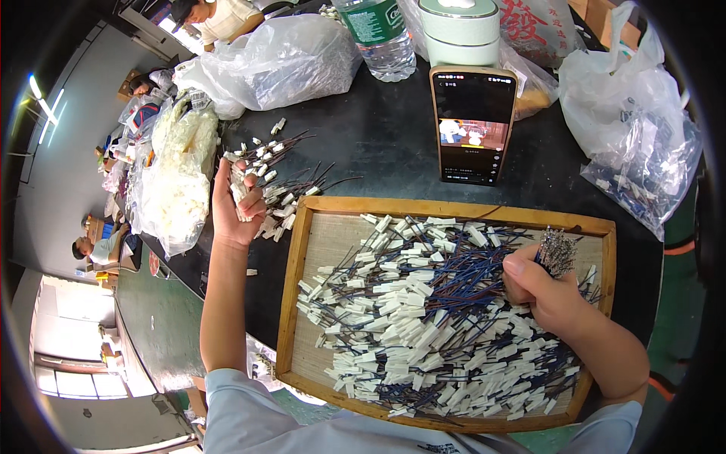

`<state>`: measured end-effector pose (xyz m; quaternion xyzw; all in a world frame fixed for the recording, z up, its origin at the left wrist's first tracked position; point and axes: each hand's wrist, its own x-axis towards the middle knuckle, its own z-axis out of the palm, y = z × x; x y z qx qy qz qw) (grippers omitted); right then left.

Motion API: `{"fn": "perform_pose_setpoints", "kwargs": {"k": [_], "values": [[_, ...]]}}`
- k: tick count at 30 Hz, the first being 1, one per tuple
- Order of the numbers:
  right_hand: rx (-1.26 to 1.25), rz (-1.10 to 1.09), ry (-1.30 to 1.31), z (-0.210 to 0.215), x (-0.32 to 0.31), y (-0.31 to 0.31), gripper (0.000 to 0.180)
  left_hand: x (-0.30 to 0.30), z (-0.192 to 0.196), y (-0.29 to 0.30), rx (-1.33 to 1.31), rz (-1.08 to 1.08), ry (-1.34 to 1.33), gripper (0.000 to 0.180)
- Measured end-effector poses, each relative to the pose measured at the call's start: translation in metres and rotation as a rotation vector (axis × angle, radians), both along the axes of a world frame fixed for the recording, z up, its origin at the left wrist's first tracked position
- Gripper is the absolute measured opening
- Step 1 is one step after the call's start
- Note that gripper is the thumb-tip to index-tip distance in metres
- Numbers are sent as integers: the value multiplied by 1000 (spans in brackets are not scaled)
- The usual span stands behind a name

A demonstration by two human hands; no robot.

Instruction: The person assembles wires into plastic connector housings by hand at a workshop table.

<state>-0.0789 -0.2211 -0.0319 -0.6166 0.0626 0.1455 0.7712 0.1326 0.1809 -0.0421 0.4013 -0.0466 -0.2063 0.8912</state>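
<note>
A wooden-framed tray (293,303) in front of me holds a heap of short blue and brown wires (465,276) with small white plastic connectors (401,306) on them. My right hand (546,291) is over the tray's right side, closed round a bundle of wires. The bundle's silvery metal terminal ends (558,251) stick out above my thumb. Beyond the tray's left corner, the fingers of my left hand (236,203) are curled round several white connectors. Beside that hand, a looser pile of connectors on wires (291,198) lies on the black table (378,144).
A phone (475,125) stands upright behind the tray, before a pale green lidded container (459,34) and a water bottle (376,38). Plastic bags (287,64) line the far side, and another bag (635,121) lies at the right. Other people (219,19) sit at the far left.
</note>
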Motion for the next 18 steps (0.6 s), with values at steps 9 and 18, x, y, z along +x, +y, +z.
{"fn": "perform_pose_setpoints", "kwargs": {"k": [9,18], "values": [[36,26,-21,-1,1,-1,39,0,-3,6,-69,-6,7,18],[3,13,3,0,0,-1,39,6,26,-4,525,84,-130,15]]}}
